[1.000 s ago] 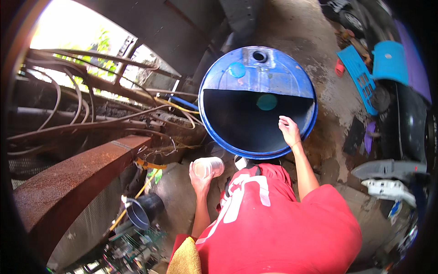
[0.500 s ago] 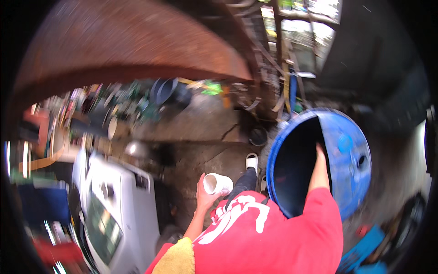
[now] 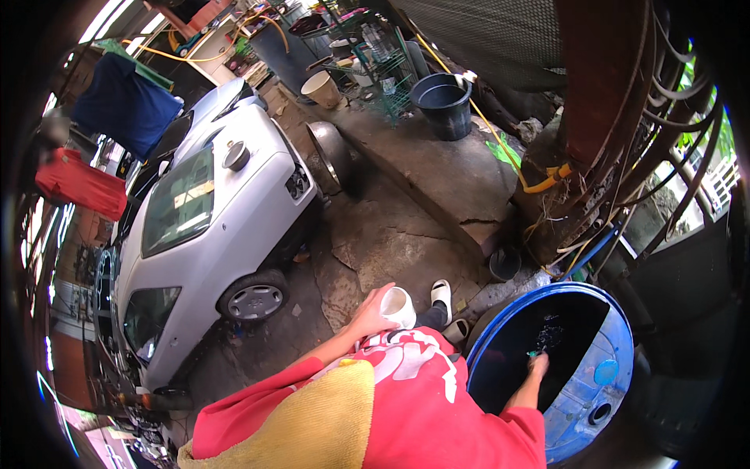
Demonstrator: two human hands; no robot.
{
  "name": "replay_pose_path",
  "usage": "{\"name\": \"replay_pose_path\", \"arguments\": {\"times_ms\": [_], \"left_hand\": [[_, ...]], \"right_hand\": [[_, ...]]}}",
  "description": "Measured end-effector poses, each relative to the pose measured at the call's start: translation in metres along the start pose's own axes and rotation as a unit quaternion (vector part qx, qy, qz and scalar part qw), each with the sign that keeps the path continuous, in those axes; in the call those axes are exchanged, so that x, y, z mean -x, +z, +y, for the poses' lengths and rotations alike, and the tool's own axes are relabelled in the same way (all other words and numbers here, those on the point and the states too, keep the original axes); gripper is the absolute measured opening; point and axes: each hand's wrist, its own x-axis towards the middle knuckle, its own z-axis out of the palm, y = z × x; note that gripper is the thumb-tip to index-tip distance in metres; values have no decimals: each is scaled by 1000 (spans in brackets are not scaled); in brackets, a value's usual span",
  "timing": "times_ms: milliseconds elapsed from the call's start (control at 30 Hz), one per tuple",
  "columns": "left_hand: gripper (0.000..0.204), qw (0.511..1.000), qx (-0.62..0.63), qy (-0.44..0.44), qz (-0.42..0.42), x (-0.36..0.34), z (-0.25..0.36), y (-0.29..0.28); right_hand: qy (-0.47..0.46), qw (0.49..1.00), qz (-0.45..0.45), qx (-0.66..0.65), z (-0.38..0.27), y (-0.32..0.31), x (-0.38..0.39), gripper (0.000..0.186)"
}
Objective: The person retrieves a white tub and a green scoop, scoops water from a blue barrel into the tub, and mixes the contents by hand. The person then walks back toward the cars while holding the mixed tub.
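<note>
Low in front of me, my left hand (image 3: pixel 373 311) is wrapped round a white plastic tub (image 3: pixel 399 308) with its open mouth up. My right hand (image 3: pixel 537 364) reaches down inside a blue plastic barrel (image 3: pixel 621 356), whose top is partly cut away. Its fingers look closed round something small with a bit of green; what it is I cannot make out. Just beyond the fingers, pale ripples or bubbles (image 3: pixel 549 334) show on the dark water. A yellow cloth (image 3: pixel 312 422) hangs over my left shoulder.
To the left stands a silver car (image 3: pixel 242 176) with a metal bowl (image 3: pixel 236 156) on it. A large metal basin (image 3: pixel 332 155) is beside its end. Further off are a black bucket (image 3: pixel 442 105) and a green rack (image 3: pixel 398 86). Another person in a red shirt (image 3: pixel 82 184) is at far left.
My view has swung, bringing more of the car and floor into sight. My right hand has gone deeper into the barrel, and ripples now show. The left hand still holds the tub.
</note>
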Motion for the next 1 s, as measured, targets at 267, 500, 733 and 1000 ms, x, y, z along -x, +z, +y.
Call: {"name": "replay_pose_path", "arguments": {"times_ms": [267,500,733,1000], "left_hand": [[102,994,33,87,-47,-39,2,12],[102,987,50,152,-4,-82,23,5],[105,987,121,102,39,-52,-13,26],[102,984,144,103,19,-35,-26,27]], "right_hand": [[-46,920,-188,-340,25,-4,134,36],[223,930,261,-131,13,14,196,38],[339,658,114,-663,68,49,151,48],[369,525,-183,-745,-18,35,120,22]]}}
